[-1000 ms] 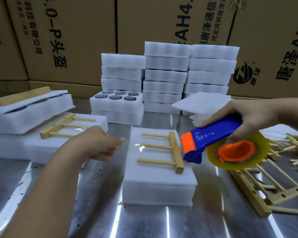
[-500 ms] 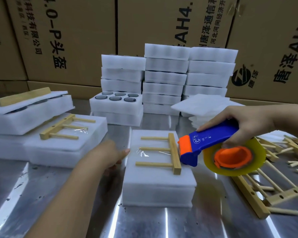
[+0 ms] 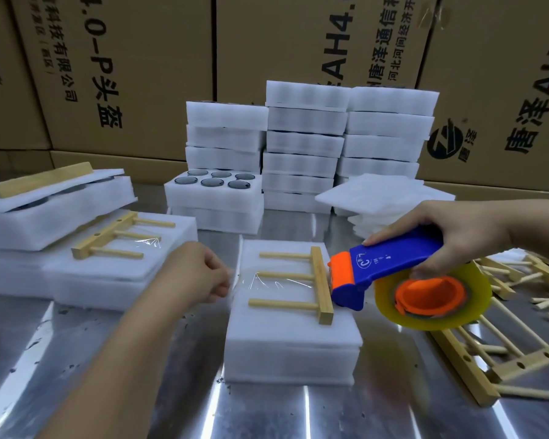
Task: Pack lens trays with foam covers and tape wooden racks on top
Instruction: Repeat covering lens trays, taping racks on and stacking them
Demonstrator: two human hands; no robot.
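A covered white foam lens tray (image 3: 290,342) lies in the middle of the metal table with a wooden rack (image 3: 320,285) on top. Clear tape (image 3: 276,282) stretches across the rack's middle peg. My left hand (image 3: 200,275) pinches the tape's free end at the tray's left edge. My right hand (image 3: 457,236) grips the blue and orange tape dispenser (image 3: 403,274), whose orange head touches the rack's crossbar on the right.
Taped trays with racks (image 3: 108,242) lie at the left. An open tray with dark lenses (image 3: 216,188) and stacks of foam trays (image 3: 346,144) stand behind. Foam cover sheets (image 3: 384,198) and loose wooden racks (image 3: 495,353) are at the right. Cardboard boxes line the back.
My left hand has moved in to the tray's left edge and pulled the tape across the rack. My right hand has lowered the dispenser against the rack's crossbar.
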